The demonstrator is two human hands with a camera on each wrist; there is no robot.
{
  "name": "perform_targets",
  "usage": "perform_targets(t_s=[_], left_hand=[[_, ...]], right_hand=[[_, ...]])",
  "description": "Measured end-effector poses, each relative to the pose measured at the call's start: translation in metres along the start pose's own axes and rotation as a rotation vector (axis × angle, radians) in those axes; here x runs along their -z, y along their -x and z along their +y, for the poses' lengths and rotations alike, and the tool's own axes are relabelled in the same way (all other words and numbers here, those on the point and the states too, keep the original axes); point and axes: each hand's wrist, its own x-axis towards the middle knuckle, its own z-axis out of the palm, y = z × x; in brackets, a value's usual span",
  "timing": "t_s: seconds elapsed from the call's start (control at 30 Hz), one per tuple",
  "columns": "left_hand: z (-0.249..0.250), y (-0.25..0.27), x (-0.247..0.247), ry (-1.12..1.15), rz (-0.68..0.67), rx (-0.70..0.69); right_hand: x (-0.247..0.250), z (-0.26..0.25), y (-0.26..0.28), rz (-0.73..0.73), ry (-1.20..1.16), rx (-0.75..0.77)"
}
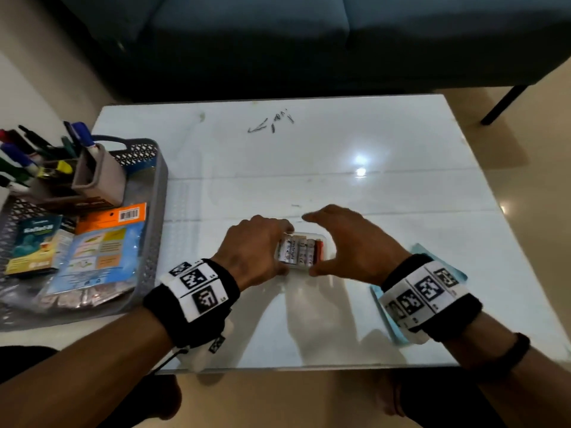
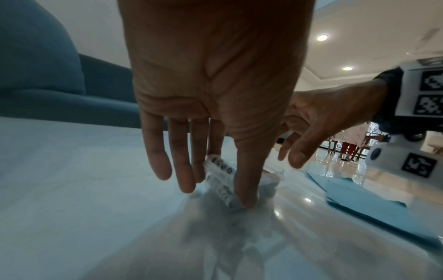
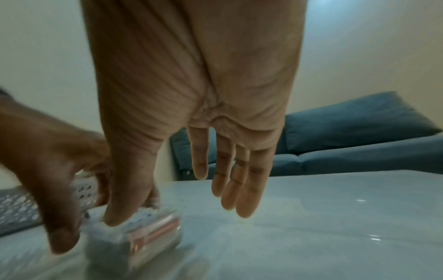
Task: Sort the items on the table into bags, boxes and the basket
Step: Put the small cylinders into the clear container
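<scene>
A small clear plastic box (image 1: 304,251) of batteries lies on the white table (image 1: 340,168) near its front edge. My left hand (image 1: 282,248) pinches the box's left end, thumb at the near side and index finger at the far side. The left wrist view shows the same hold on the box (image 2: 220,170) by the left hand (image 2: 230,176). My right hand (image 1: 312,242) hovers over the box's right side with straight, spread fingers. In the blurred right wrist view the right hand (image 3: 158,197) has its thumb touching the box (image 3: 153,227).
A grey lattice basket (image 1: 160,211) at the table's left holds a pen holder (image 1: 99,177) with markers, an orange package (image 1: 108,242) and a small carton (image 1: 34,245). A blue sheet (image 1: 432,254) lies under my right wrist. Small dark bits (image 1: 272,123) lie far back. A dark sofa (image 1: 278,41) stands behind.
</scene>
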Motion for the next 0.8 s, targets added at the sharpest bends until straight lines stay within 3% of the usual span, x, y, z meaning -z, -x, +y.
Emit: perform_targets(t_s=[0.23,0.37,0.53,0.67,0.8], left_hand=[[-0.039,0.03,0.023,-0.025,0.023,-0.055],[-0.082,0.058,0.051,0.015,0.027,-0.025],[-0.142,0.087,0.09,0.096,0.131,0.035],[-0.19,0.089,0.121,0.155,0.282,0.115],[-0.22,0.086,0.134,0.21,0.349,0.244]], right_hand=[[-0.014,-0.038,-0.001,0.132,-0.12,0.122],[-0.008,-0.087,-0.016,0.11,-0.136,0.173],[0.01,-0.171,-0.068,0.043,0.066,0.244],[0.028,-0.238,-0.127,0.122,0.237,0.307],[0.032,-0.269,-0.19,0.145,0.206,0.216]])
